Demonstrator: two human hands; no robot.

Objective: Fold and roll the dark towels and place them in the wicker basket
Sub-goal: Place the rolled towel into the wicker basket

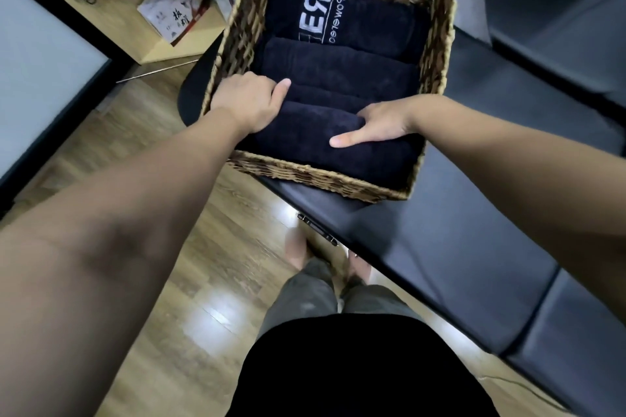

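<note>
A brown wicker basket (pixel 315 181) stands on a dark padded bench. Inside it lie several rolled dark navy towels side by side. The nearest rolled towel (pixel 359 159) lies against the basket's front wall. My left hand (pixel 249 103) grips its left end, thumb stretched over the top. My right hand (pixel 376 127) presses on its upper right part, index finger pointing left along the roll. Behind it sits another rolled towel (pixel 338 63), and at the back a towel with white lettering (pixel 325 19).
The grey padded bench (pixel 474 237) runs from the basket toward the lower right. A light wooden shelf (pixel 145 10) with a box and dark items stands at the upper left. Wooden floor (pixel 189 298) and my legs are below.
</note>
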